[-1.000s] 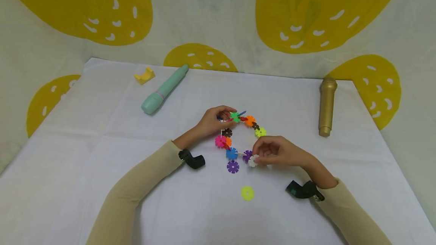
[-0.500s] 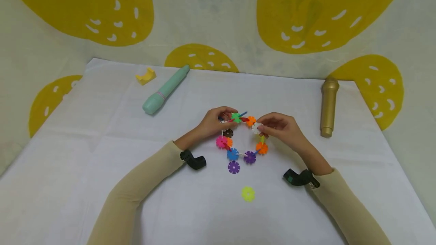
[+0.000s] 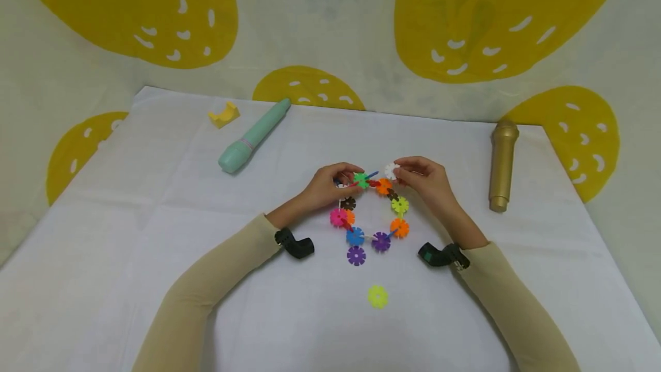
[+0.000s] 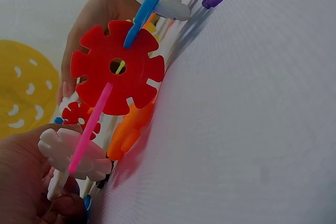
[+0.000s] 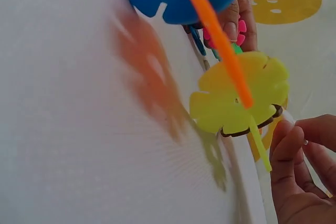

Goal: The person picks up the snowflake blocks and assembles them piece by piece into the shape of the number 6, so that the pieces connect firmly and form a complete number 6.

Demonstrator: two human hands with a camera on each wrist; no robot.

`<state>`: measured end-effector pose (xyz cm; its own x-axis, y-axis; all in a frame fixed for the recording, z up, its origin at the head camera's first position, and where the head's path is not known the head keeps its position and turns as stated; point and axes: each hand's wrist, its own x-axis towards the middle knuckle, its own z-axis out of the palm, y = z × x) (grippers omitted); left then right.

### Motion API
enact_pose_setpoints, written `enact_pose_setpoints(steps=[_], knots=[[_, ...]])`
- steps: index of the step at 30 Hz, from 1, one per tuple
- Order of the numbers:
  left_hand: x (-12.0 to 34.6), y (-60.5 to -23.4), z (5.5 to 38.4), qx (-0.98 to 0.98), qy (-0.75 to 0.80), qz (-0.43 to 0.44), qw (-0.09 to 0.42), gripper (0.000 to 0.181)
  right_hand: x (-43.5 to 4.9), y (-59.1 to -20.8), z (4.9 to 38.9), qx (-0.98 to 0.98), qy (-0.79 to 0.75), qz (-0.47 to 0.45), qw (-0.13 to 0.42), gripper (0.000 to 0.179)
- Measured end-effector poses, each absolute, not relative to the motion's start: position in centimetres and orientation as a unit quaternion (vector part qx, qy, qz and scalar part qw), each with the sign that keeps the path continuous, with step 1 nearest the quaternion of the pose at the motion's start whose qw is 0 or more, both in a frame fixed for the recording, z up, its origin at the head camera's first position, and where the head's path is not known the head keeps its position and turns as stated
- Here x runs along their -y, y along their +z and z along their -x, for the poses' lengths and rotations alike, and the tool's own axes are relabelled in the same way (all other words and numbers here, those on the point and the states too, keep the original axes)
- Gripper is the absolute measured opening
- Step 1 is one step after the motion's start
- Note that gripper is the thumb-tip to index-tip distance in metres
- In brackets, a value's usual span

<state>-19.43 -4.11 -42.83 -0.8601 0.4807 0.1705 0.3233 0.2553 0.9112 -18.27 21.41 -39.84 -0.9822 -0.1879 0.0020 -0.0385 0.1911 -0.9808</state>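
Notched, flower-shaped plastic discs are slotted together in a colourful ring (image 3: 400,205) on the white cloth. At the ring's upper left, my left hand (image 3: 326,188) grips the chain beside a green disc (image 3: 361,181). In the left wrist view its thumb and fingers are at a white disc (image 4: 71,153), near a red disc (image 4: 118,66). My right hand (image 3: 426,182) pinches a loose white disc (image 3: 392,171) just beyond the ring, near an orange disc (image 3: 384,186). In the right wrist view, a yellow-green disc (image 5: 241,93) hides most of that white disc.
A loose purple disc (image 3: 356,256) and a loose yellow disc (image 3: 378,297) lie on the near side. Farther back are a mint-green toy microphone (image 3: 253,136), a yellow stand (image 3: 224,115) and, at right, a gold microphone (image 3: 502,168).
My right hand has carried the white disc from the ring's near right side, past the yellow and orange discs, to its far side. My left hand has kept its hold.
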Motion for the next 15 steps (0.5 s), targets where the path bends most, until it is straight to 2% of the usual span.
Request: enact_pose_setpoints(steps=[15], knots=[[4.1, -42.5, 19.4, -0.797, 0.544, -0.247, 0.087, 0.042, -20.3, -40.2, 19.6, -0.786, -0.609, 0.000, 0.106, 0.043]])
